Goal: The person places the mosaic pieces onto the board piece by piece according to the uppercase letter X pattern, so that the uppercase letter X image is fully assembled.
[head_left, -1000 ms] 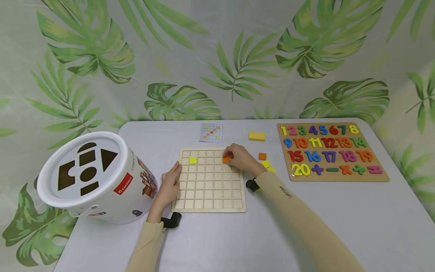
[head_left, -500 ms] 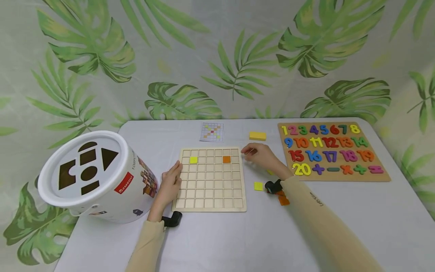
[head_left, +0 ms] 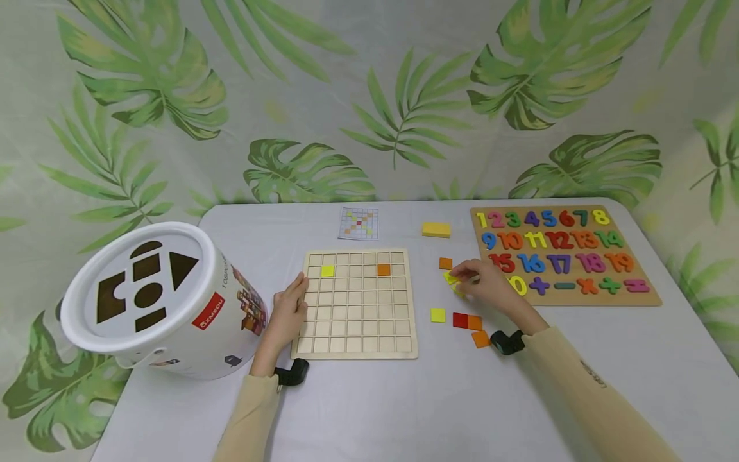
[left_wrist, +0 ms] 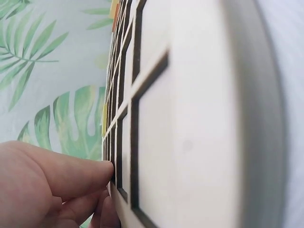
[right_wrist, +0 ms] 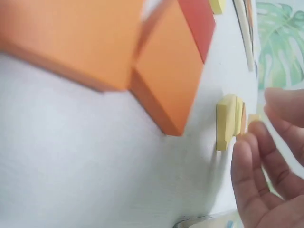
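Observation:
My left hand [head_left: 287,316] rests along the left edge of a wooden grid board [head_left: 355,356]. In the left wrist view, its fingertips [left_wrist: 105,173] touch the rim. One yellow-green tile [head_left: 328,271] and one orange tile [head_left: 383,270] sit in cells of the board's second row from the back. To the right of the board, my right hand [head_left: 491,282] reaches over yellow tiles [head_left: 451,278] on the table, fingertips at the tiles. Thumb and fingers stand apart in the right wrist view, with yellow pieces [right_wrist: 226,122] beyond them. The hand partly hides these tiles.
A loose orange tile [head_left: 446,263], a yellow tile [head_left: 438,315] and a red tile [head_left: 460,320] lie right of the board. Behind are a pattern card [head_left: 359,223] and a yellow block [head_left: 435,230]. A number board [head_left: 649,297] lies right; a white bucket [head_left: 190,346] stands left.
My right hand has let go of the orange tile in the board and moved right to the loose yellow tiles. The left hand has stayed at the board's edge.

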`<state>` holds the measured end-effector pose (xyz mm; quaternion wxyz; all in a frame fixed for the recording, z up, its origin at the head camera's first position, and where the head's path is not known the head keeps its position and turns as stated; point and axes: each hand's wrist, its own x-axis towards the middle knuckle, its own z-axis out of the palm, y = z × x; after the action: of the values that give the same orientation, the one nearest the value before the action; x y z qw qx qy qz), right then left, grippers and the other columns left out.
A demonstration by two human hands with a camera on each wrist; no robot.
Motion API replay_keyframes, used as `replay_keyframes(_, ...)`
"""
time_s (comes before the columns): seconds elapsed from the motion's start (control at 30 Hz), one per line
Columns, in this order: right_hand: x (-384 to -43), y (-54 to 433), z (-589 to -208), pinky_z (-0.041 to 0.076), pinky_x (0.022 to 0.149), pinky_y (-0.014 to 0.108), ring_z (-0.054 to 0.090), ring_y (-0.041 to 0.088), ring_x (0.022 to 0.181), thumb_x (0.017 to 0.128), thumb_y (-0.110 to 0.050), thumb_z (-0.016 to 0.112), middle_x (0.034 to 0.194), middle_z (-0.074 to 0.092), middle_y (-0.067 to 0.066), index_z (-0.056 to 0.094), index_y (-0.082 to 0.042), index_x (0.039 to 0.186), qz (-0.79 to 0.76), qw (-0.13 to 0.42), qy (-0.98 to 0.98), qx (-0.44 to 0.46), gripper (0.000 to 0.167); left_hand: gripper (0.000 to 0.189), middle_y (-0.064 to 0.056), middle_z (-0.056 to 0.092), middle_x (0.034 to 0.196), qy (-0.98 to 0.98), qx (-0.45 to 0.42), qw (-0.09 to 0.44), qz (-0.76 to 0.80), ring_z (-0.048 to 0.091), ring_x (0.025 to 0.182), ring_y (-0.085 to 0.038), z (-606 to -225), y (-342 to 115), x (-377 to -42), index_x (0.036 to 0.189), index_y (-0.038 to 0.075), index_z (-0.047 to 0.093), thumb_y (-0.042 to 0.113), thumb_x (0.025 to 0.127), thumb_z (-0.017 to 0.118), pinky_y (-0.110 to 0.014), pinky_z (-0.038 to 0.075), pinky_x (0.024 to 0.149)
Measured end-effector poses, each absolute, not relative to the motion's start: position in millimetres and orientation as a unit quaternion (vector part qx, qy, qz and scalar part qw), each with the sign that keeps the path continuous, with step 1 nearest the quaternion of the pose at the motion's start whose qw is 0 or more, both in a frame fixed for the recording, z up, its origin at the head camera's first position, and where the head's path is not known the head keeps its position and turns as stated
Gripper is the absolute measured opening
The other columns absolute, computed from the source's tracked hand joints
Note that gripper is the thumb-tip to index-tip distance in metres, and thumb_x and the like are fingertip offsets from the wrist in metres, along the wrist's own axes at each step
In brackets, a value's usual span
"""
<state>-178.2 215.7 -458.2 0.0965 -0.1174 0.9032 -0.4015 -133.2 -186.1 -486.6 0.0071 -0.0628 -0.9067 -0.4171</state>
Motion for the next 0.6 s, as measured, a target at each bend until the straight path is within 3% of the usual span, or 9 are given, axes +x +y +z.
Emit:
replay_keyframes(0.17, -170.1, 215.9, -459.9, 0.045, 0.088, 0.047, 0.054, 0.032, 0.1, 0.083, 0.003, 0.068, 0.106, 0.06, 0.016, 0.065, 0.003, 0.108, -0.384, 0.1, 0.912, -0.104, 0.025, 0.048, -0.025, 0.026, 0.151, -0.907, -0.064, 0.009, -0.417, 0.024, 0.134, -0.043, -488.1, -186.5, -133.8, 0.138, -0.015, 0.037, -0.011, 0.091, 0.048, -0.05, 0.022, 0.098)
replay_keyframes(0.6, -169.3, 209.9, -464.1, 0.046, 0.081, 0.041, 0.05, 0.028, 0.088, 0.078, 0.004, 0.07, 0.094, 0.056, 0.011, 0.064, 0.0, 0.1, -0.329, 0.097, 0.933, -0.11, 0.023, 0.049, -0.025, 0.025, 0.151, -0.905, -0.061, 0.006, -0.42, 0.023, 0.133, -0.044, -486.3, -185.2, -132.7, 0.139, -0.014, 0.036, -0.011, 0.091, 0.048, -0.05, 0.023, 0.097)
